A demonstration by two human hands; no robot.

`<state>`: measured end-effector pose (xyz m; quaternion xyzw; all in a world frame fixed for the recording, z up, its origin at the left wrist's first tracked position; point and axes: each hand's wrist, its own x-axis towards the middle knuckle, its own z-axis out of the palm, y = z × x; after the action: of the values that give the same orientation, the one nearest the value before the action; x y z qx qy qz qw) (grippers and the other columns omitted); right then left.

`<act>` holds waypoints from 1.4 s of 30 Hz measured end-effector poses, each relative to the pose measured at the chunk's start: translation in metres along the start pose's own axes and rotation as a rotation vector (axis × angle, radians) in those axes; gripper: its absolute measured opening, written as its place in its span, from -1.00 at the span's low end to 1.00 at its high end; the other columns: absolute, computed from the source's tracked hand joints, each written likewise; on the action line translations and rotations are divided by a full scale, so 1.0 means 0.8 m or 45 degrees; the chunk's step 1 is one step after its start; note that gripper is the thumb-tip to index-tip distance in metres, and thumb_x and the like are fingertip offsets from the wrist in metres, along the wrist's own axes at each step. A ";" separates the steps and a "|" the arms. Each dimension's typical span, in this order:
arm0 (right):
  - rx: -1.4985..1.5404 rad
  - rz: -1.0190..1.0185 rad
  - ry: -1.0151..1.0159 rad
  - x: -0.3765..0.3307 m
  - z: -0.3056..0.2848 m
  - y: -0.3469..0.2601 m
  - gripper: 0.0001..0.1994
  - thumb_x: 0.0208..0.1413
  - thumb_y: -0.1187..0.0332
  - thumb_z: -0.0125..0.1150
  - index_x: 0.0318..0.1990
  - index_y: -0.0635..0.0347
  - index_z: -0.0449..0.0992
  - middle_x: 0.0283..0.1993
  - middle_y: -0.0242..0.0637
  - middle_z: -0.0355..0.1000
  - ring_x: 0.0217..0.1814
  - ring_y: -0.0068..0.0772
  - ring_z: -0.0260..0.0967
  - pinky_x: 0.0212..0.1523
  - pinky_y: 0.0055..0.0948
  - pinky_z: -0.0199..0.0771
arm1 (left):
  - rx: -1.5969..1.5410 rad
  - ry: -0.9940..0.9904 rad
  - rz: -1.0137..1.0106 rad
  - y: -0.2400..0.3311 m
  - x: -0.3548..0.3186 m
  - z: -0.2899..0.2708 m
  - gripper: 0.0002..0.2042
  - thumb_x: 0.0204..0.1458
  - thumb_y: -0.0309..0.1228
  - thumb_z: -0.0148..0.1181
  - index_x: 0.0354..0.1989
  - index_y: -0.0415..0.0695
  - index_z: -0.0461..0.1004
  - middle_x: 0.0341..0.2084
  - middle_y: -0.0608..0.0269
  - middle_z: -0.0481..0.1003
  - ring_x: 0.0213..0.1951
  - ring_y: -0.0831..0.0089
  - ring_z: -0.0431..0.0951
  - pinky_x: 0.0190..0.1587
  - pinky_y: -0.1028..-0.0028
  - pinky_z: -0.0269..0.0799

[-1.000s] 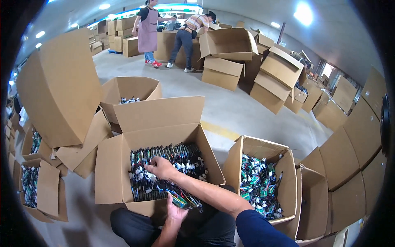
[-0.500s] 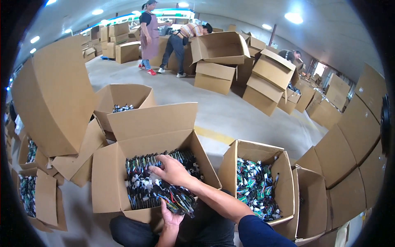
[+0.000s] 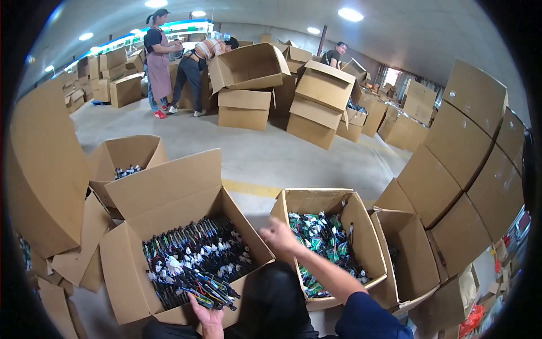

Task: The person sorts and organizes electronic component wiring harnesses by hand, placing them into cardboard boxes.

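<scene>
My left hand (image 3: 206, 312) is closed around a bundle of small wired circuit boards (image 3: 212, 288), with coloured wires and black ends, at the near edge of the open carton (image 3: 127, 265) in front of me. Rows of similar wired parts (image 3: 192, 240) with white connectors stand packed in that carton. My right hand (image 3: 280, 236), smeared by motion, hovers between this carton and a second open carton (image 3: 379, 248); whether its fingers hold anything cannot be made out. Loose green boards with black wires and white plugs (image 3: 322, 243) lie jumbled in the second carton.
Stacked closed cartons (image 3: 451, 135) form a wall at right, beside another open carton (image 3: 415, 265). A tall carton (image 3: 42, 175) stands at left; a smaller parts carton (image 3: 127, 152) sits behind. Several people, one in a pink apron (image 3: 160, 73), are near far cartons (image 3: 245, 110).
My right hand has left the packed rows and moved right, toward the second carton. My left hand still holds the bundle. The whole view has turned to the right.
</scene>
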<state>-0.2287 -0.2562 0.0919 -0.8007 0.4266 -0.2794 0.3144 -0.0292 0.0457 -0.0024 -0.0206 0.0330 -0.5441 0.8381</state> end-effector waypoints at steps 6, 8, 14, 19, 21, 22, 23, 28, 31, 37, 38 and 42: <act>-0.445 -0.103 0.543 0.183 -0.222 -0.062 -0.23 0.02 0.40 0.24 0.41 0.32 0.09 -0.17 0.18 0.57 -0.07 0.19 0.57 -0.10 0.04 0.58 | 0.160 0.008 0.067 0.013 -0.007 -0.019 -0.37 0.25 0.08 0.13 0.38 -0.02 0.30 0.25 0.11 0.45 0.21 -0.01 0.47 0.24 -0.21 0.39; -0.794 0.060 0.523 0.234 -0.303 -0.073 -0.29 0.03 0.45 0.15 0.41 0.23 0.14 -0.04 0.17 0.55 0.07 0.17 0.53 0.02 0.02 0.54 | 0.208 -0.025 0.042 -0.019 0.000 0.010 -0.37 0.27 0.13 0.04 0.39 0.00 0.29 0.24 0.10 0.45 0.20 -0.05 0.47 0.25 -0.24 0.36; -1.085 0.105 0.284 0.281 -0.300 -0.157 -0.39 0.18 0.47 0.00 0.43 0.12 0.17 0.04 0.05 0.56 0.15 0.03 0.52 0.07 -0.06 0.55 | 0.100 0.112 0.071 -0.017 -0.012 0.025 -0.41 0.33 0.15 -0.11 0.32 -0.02 0.37 0.18 0.10 0.50 0.13 -0.03 0.52 0.17 -0.19 0.45; -1.116 0.137 0.238 0.285 -0.273 -0.163 -0.34 0.20 0.45 0.01 0.50 0.08 0.09 0.09 0.02 0.55 0.16 -0.01 0.53 0.09 -0.09 0.56 | 0.022 0.139 0.031 -0.010 -0.021 0.019 -0.41 0.34 0.16 -0.14 0.31 -0.01 0.39 0.17 0.09 0.51 0.13 -0.03 0.52 0.19 -0.22 0.41; -1.129 0.161 0.222 0.279 -0.273 -0.157 -0.37 0.20 0.46 0.03 0.46 0.11 0.14 0.06 0.01 0.57 0.14 0.01 0.54 0.08 -0.08 0.57 | 0.019 0.113 0.018 -0.007 -0.023 0.011 -0.40 0.33 0.16 -0.13 0.33 0.00 0.37 0.19 0.09 0.49 0.15 -0.02 0.51 0.21 -0.23 0.39; -1.130 0.156 0.223 0.277 -0.276 -0.156 -0.37 0.20 0.46 0.03 0.46 0.11 0.14 0.06 0.01 0.57 0.14 0.01 0.54 0.08 -0.08 0.57 | 0.017 0.109 0.022 -0.006 -0.023 0.006 -0.40 0.33 0.16 -0.13 0.33 0.00 0.37 0.19 0.09 0.49 0.15 -0.02 0.51 0.21 -0.23 0.39; -1.133 0.166 0.246 0.275 -0.279 -0.154 -0.39 0.19 0.46 0.03 0.44 0.12 0.17 0.04 0.02 0.57 0.13 0.02 0.54 0.07 -0.07 0.58 | 0.077 0.123 0.066 -0.005 -0.022 0.001 -0.40 0.33 0.16 -0.13 0.33 0.00 0.36 0.20 0.09 0.49 0.16 -0.02 0.50 0.22 -0.25 0.37; -1.165 0.166 0.240 0.268 -0.286 -0.156 -0.45 0.19 0.46 0.04 0.38 0.15 0.23 0.02 0.05 0.58 0.11 0.03 0.55 0.04 -0.08 0.59 | 0.063 0.147 0.061 -0.003 -0.021 -0.006 -0.39 0.32 0.17 -0.13 0.34 0.00 0.35 0.21 0.08 0.48 0.17 -0.05 0.49 0.24 -0.29 0.33; -1.193 0.104 0.246 0.275 -0.278 -0.158 -0.48 0.20 0.47 0.03 0.35 0.16 0.25 0.01 0.06 0.58 0.11 0.02 0.56 0.04 -0.06 0.59 | 0.054 0.164 0.026 -0.003 -0.021 -0.005 -0.37 0.32 0.19 -0.15 0.34 0.00 0.35 0.20 0.07 0.48 0.16 -0.06 0.49 0.24 -0.26 0.34; -1.188 0.011 0.163 0.303 -0.235 -0.240 -0.54 0.23 0.40 0.04 0.30 0.17 0.28 0.01 0.04 0.58 0.11 0.02 0.56 0.00 -0.06 0.59 | 0.301 0.238 0.098 -0.018 -0.020 0.030 -0.42 0.35 0.19 -0.22 0.20 -0.02 0.44 -0.01 0.19 0.58 -0.01 0.17 0.57 0.09 0.07 0.51; -1.210 -0.042 0.127 0.306 -0.221 -0.263 -0.55 0.25 0.38 0.04 0.29 0.18 0.28 0.01 0.03 0.58 0.11 0.02 0.56 0.00 -0.06 0.59 | 0.318 0.213 0.112 -0.017 -0.023 0.035 -0.41 0.35 0.18 -0.23 0.20 -0.03 0.44 -0.01 0.18 0.58 0.00 0.17 0.57 0.10 0.06 0.51; -1.184 -0.205 0.163 0.331 -0.167 -0.357 -0.54 0.27 0.41 0.05 0.32 0.21 0.28 0.06 0.01 0.57 0.16 -0.02 0.55 0.04 -0.10 0.59 | 0.216 0.177 0.052 -0.002 -0.033 0.011 -0.40 0.34 0.18 -0.19 0.30 0.00 0.39 0.10 0.14 0.55 0.11 0.07 0.53 0.19 -0.03 0.45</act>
<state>-0.0525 -0.3937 0.4371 -0.8681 0.4616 -0.1311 -0.1268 -0.0406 0.0696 0.0072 0.0889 0.0453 -0.5279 0.8434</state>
